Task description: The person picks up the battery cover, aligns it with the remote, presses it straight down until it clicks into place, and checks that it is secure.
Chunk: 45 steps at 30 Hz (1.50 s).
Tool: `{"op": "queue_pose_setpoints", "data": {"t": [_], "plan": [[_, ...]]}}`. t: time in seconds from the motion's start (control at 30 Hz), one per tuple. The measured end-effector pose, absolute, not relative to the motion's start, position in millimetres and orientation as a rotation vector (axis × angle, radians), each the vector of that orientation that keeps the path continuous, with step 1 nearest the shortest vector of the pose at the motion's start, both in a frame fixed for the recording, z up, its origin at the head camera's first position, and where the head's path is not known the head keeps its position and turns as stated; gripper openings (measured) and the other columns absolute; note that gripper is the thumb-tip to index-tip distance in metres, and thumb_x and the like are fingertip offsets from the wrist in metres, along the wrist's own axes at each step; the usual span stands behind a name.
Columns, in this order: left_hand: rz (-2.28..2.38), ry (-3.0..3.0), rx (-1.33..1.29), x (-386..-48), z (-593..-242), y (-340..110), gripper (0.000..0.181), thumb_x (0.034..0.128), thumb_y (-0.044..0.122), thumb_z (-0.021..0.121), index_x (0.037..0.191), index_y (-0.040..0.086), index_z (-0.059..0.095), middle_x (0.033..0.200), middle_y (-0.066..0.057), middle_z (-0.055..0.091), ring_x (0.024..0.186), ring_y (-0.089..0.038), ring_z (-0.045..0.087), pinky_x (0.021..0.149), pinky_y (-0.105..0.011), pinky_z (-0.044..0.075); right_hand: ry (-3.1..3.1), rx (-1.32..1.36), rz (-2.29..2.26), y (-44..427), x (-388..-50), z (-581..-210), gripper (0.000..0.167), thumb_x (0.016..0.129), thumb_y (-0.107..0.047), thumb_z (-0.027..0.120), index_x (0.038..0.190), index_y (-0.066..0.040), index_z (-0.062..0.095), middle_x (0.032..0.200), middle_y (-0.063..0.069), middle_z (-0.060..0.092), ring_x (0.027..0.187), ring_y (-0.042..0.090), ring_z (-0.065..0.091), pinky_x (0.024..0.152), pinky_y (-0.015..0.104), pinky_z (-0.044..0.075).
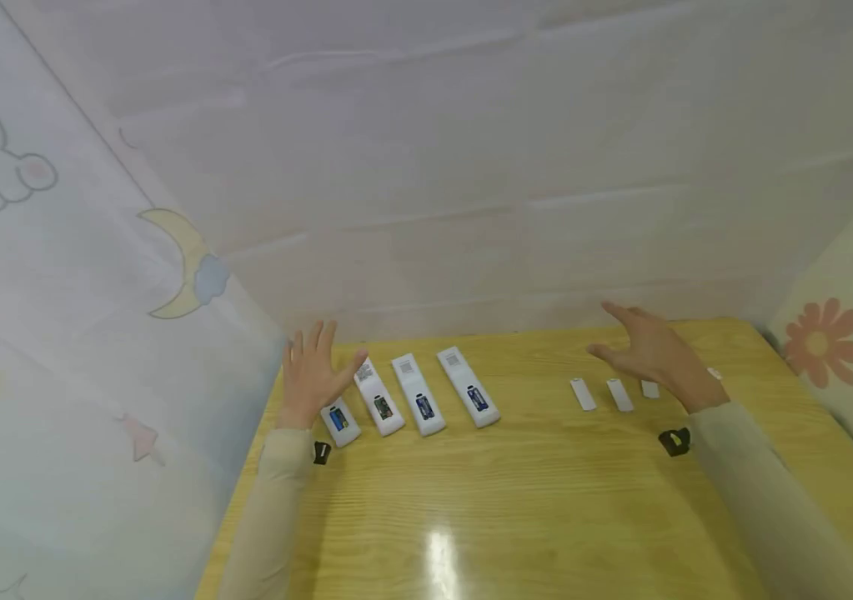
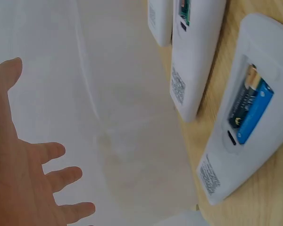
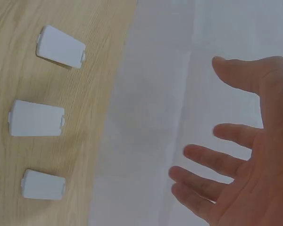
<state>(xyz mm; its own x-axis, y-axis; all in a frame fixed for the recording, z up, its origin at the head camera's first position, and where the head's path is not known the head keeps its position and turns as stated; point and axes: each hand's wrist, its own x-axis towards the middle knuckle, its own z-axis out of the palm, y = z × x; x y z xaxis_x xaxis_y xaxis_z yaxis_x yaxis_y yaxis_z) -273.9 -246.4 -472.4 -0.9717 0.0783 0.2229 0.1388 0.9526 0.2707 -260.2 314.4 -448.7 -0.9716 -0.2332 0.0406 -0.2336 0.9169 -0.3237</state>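
Note:
My left hand [image 1: 311,375] hovers with fingers spread over the left end of the table, holding nothing. Nearest to it lies a white remote control [image 2: 259,108], back up, with one blue battery [image 2: 255,113] and one black-and-copper battery [image 2: 244,96] in its uncovered compartment. Several such remotes lie in a slanted row; the rightmost remote [image 1: 469,387] shows blue batteries. Over the right side, my right hand [image 1: 647,350] is raised with its fingers apart and nothing in it. Three white battery covers [image 3: 37,118] lie near it on the wood, apart from one another.
The wooden table [image 1: 531,500] meets a pale cloth wall [image 1: 426,208] at its back edge. Printed cloth walls stand at left and right, one with a red flower [image 1: 825,342]. Small black pieces [image 1: 674,442] show beside both wrists.

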Motion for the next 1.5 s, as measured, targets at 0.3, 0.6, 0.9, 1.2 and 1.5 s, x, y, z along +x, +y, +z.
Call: {"op": "queue_pose_setpoints", "data": {"t": [0.3,0.6,0.9,1.2,1.5], "plan": [[-0.474,-2.878,-0.16,-274.9,-485.6,-259.6,0.099,0.0989,0.08,0.046,0.167,0.009,0.034,0.17,-0.023,0.036,0.154,-0.054,0.032,0.124,-0.075,0.026,-3.071,0.407,0.72,310.8,-258.1,-472.5,0.08,0.106,-0.05,0.064,0.16,0.005,0.04,0.159,0.036,0.043,0.144,0.061,0.038,0.115,0.079,0.035],[-0.554,-2.945,-0.039,-265.3,-498.9,-274.6,0.107,0.0958,0.086,0.042,0.169,0.009,0.028,0.17,-0.024,0.033,0.15,-0.057,0.036,0.111,-0.079,0.04,-3.068,0.415,0.775,295.8,-257.4,-485.7,0.069,0.108,-0.039,0.063,0.156,0.007,0.045,0.156,0.036,0.046,0.136,0.059,0.05,0.11,0.075,0.045],[-0.649,-2.932,0.024,-260.5,-505.1,-274.2,0.105,0.0968,0.084,0.045,0.168,0.008,0.029,0.169,-0.025,0.035,0.146,-0.058,0.041,0.106,-0.076,0.047,-3.027,0.453,0.806,292.8,-257.0,-493.1,0.064,0.109,-0.033,0.063,0.154,0.01,0.046,0.151,0.038,0.051,0.129,0.058,0.057,0.1,0.072,0.054],[-0.678,-2.97,0.149,-253.6,-518.0,-283.1,0.096,0.1012,0.069,0.055,0.168,0.006,0.028,0.168,-0.029,0.033,0.143,-0.061,0.04,0.106,-0.079,0.045,-3.0,0.471,0.837,282.8,-259.6,-505.9,0.057,0.109,-0.027,0.063,0.15,0.011,0.051,0.146,0.037,0.057,0.121,0.054,0.063,0.096,0.067,0.058],[-0.677,-3.02,0.218,-253.7,-531.1,-282.5,0.093,0.1015,0.066,0.055,0.166,0.003,0.03,0.166,-0.032,0.033,0.141,-0.063,0.042,0.104,-0.078,0.047,-2.999,0.463,0.887,280.8,-252.6,-516.5,0.052,0.107,-0.02,0.064,0.146,0.013,0.054,0.139,0.04,0.06,0.112,0.053,0.068,0.089,0.063,0.062]]}}
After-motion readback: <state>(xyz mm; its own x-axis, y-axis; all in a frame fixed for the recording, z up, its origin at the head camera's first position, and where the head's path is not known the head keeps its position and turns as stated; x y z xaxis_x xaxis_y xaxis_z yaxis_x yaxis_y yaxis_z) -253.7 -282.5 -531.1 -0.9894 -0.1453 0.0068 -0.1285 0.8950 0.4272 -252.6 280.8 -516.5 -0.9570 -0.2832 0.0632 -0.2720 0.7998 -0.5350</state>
